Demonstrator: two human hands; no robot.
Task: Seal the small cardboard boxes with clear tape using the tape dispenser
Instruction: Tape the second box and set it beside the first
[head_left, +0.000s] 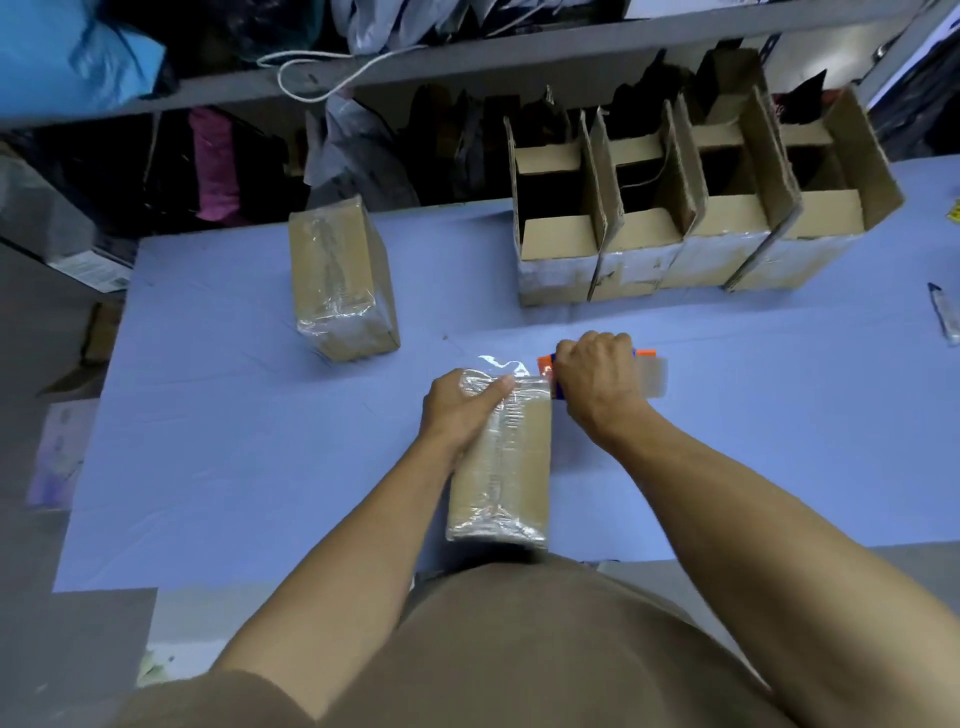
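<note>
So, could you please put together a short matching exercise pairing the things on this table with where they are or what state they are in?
Things:
1. tape dispenser
2. box under the left hand
3. sealed box
4. row of boxes

States:
A. open, flaps up, at the far right
B. gripped by the right hand
C. taped shut, alone at the far left
D. held by the left hand, nearest the person

Pairs: 1-B, 2-D, 3-C, 4-A

A packing room: open cardboard boxes (691, 218) on a blue table (208, 441), shelves (467, 57) crammed with bags.
</note>
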